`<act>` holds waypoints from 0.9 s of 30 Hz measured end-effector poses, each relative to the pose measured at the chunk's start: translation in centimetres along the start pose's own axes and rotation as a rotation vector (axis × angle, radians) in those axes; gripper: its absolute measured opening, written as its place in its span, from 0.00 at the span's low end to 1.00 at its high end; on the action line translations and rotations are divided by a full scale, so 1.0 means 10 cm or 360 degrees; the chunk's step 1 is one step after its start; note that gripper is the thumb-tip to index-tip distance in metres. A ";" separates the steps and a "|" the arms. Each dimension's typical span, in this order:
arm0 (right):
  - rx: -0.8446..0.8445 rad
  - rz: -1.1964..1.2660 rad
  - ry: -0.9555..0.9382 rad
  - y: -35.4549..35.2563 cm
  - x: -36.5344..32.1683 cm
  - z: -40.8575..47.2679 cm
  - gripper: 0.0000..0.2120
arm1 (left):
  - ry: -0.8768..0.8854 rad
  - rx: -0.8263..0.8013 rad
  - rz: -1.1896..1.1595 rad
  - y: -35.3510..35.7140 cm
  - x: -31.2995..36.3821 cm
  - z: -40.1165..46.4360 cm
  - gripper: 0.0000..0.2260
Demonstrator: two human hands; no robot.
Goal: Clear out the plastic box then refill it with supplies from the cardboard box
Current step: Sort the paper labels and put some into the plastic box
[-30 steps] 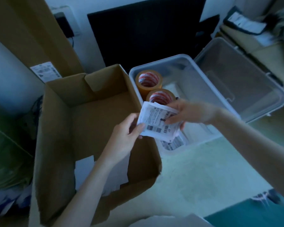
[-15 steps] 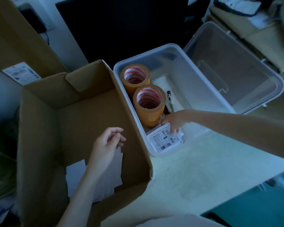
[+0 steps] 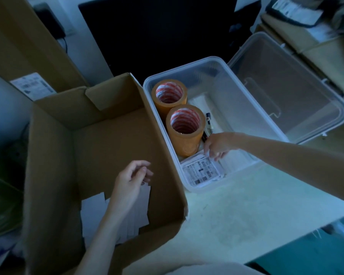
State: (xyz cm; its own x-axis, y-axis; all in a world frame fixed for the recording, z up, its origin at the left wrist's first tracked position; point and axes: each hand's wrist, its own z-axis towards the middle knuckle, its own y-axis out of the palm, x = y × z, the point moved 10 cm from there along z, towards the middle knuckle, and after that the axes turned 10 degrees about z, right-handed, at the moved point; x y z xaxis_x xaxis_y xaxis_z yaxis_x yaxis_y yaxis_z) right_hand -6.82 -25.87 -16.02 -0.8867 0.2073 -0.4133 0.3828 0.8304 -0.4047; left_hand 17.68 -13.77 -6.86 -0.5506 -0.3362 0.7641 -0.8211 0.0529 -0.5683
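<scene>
Two hands empty | right hand (image 3: 216, 145) open over label packet (image 3: 202, 171) beside tape roll (image 3: 185, 129) | left hand (image 3: 131, 181) loose | risk: knuckles topple roll

Dark screen (image 3: 163, 34) stands behind. Labelled carton (image 3: 26, 54) leans at far left. Table (image 3: 236, 215) pale (surface smudged). Cluttered shelf (image 3: 310, 36) at right.
</scene>
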 end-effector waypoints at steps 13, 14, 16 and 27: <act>0.0184 0.0414 -0.0767 -0.10 -0.82 -1.24 0.08 | 0.0010 0.0152 0.0168 -0.39 -0.20 -0.11 0.07; 0.0194 0.0498 -0.0855 -0.06 -0.93 -1.32 0.08 | -0.0004 0.0160 0.0227 -0.44 -0.25 -0.13 0.07; 0.0217 0.0668 -0.1026 0.02 -1.13 -1.45 0.08 | -0.0041 0.0155 0.0389 -0.50 -0.36 -0.13 0.08; 0.0160 0.0965 -0.1285 1.02 -1.79 -1.29 0.08 | -0.0457 -0.0363 0.1409 -0.32 -1.22 -0.22 0.16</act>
State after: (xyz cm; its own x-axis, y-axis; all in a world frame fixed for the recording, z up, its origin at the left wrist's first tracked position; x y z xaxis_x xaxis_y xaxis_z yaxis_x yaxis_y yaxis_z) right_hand 9.63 -14.39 -2.21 -0.1095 0.1371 -0.9845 0.7632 0.6461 0.0051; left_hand 26.67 -7.81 -13.72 -0.9525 -0.3025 -0.0358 -0.1508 0.5701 -0.8076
